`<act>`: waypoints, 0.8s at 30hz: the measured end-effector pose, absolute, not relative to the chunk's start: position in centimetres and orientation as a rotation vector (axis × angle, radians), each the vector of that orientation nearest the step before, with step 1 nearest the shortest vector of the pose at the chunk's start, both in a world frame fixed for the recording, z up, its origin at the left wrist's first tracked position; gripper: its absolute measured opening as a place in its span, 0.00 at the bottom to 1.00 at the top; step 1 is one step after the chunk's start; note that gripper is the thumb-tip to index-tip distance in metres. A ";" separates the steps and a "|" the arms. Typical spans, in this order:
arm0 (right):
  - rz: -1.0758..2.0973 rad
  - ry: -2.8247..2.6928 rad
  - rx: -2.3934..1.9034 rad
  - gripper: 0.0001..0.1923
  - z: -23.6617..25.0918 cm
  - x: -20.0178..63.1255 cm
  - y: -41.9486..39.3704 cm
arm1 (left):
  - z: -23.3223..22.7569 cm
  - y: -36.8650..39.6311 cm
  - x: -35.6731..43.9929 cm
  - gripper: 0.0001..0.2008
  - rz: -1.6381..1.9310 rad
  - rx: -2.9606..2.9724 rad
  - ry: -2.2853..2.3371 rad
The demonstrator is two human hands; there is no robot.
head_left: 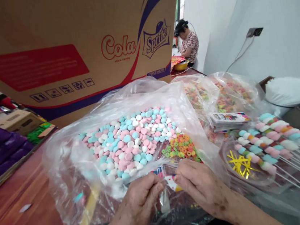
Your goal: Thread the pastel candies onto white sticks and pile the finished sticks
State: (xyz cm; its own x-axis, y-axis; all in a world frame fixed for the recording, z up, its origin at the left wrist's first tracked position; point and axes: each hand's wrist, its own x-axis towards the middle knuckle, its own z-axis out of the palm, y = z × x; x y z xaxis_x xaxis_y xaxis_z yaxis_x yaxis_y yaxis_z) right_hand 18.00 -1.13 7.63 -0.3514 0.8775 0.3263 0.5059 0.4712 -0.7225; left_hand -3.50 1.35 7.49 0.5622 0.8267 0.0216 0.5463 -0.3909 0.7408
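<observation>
My left hand (pixel 142 195) and my right hand (pixel 198 185) meet at the near edge of the table, both pinching a small clear printed wrapper (pixel 166 178) between their fingertips. Just beyond them lies a big open plastic bag (pixel 71 166) filled with pink, blue and white round candies (pixel 131 140). A heap of small coloured ring candies (pixel 180 148) lies at the bag's right side, close to my right hand.
Finished candy skewers (pixel 268 141) on white sticks lie at right beside a clear bowl of gold twist ties (pixel 239 163). Further bags of coloured candy (pixel 219 95) and a card stack (pixel 229 119) sit behind. A large cardboard box (pixel 70 45) stands ahead; a person (pixel 188 42) sits far back.
</observation>
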 end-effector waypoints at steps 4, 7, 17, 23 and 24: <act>0.934 -1.878 -1.246 0.08 8.8 18.3 -1.1 | 7.5 1.5 -3.3 0.15 0.504 2.081 1.076; 1.018 -1.809 -1.289 0.04 8.8 18.4 -1.1 | 7.6 1.7 -3.1 0.14 0.501 2.155 1.012; 1.059 -1.752 -1.246 0.07 7.8 18.9 -1.1 | 7.6 2.1 -2.2 0.09 0.529 2.149 0.814; 0.754 -1.824 -1.206 0.13 6.8 18.7 -1.1 | 7.5 2.3 -1.7 0.12 0.576 2.094 0.963; 0.768 -1.823 -1.200 0.15 6.7 18.6 -1.1 | 7.5 2.4 -1.7 0.12 0.575 2.103 0.972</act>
